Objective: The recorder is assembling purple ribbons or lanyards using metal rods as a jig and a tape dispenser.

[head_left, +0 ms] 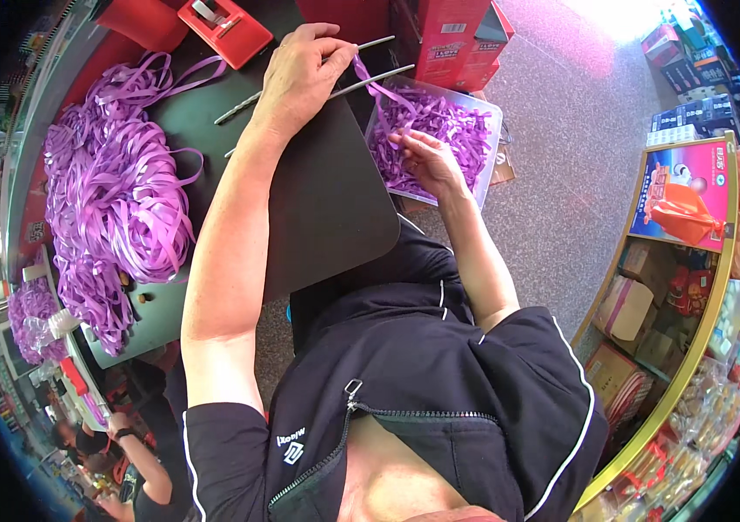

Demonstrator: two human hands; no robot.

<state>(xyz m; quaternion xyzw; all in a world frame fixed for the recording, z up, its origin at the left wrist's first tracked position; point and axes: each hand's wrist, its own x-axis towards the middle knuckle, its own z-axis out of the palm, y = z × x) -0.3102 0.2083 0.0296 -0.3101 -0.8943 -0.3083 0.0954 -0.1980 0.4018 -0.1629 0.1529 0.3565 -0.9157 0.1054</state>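
My left hand (300, 78) is over the dark table, its thumb and fingers closed on a purple ribbon (361, 70). Two thin metal rods (374, 80) lie slantwise beneath that hand, their ends sticking out past the table edge. From the left fingertips the ribbon runs down toward my right hand (429, 161). That hand is closed in a pinch above a clear plastic bin (493, 130), with the ribbon's lower part at its fingertips. Loose purple ribbon pieces (465, 130) fill the bin. A large heap of purple ribbon (117, 187) lies on the table's left side.
A red tape dispenser (226, 30) and a red tub (139, 22) stand at the table's far side. Red boxes (452, 43) rise behind the bin. Stocked shelves (648, 322) line the right. Another person's arm (145, 465) shows at lower left.
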